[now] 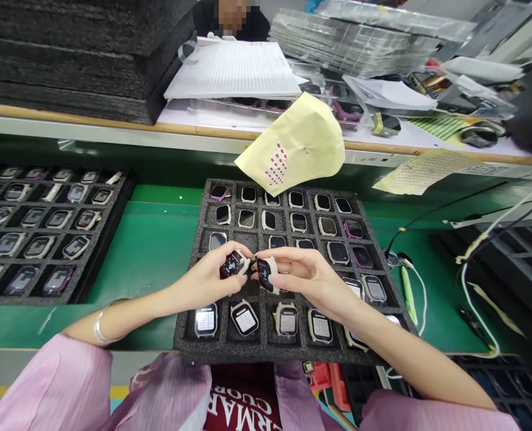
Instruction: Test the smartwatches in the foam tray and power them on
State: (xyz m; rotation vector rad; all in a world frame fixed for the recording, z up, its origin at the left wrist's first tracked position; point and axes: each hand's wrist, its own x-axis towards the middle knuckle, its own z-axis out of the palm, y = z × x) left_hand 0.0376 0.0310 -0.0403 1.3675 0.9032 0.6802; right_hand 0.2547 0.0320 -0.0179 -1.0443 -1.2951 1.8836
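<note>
My left hand (218,272) pinches a smartwatch body (233,265) with a dark lit face, thumb on its lower edge. In my right hand (308,275) is a second smartwatch (266,274), its pale case held between thumb and fingers and its screen also lit. Both watches are strapless, tilted and close together. They are above a black foam tray (266,354) whose compartments hold many more watches. In the front row, a watch (244,318) and its neighbours show white lit screens; those in the back rows have dark screens.
Another foam tray of watches (39,246) lies to the left on the green table (151,239). Stacked black foam (77,60) and papers (234,69) rest on the shelf. A yellow paper (302,146) hangs over the tray. Cables (466,287) and a green pen-like tool (408,293) are at right.
</note>
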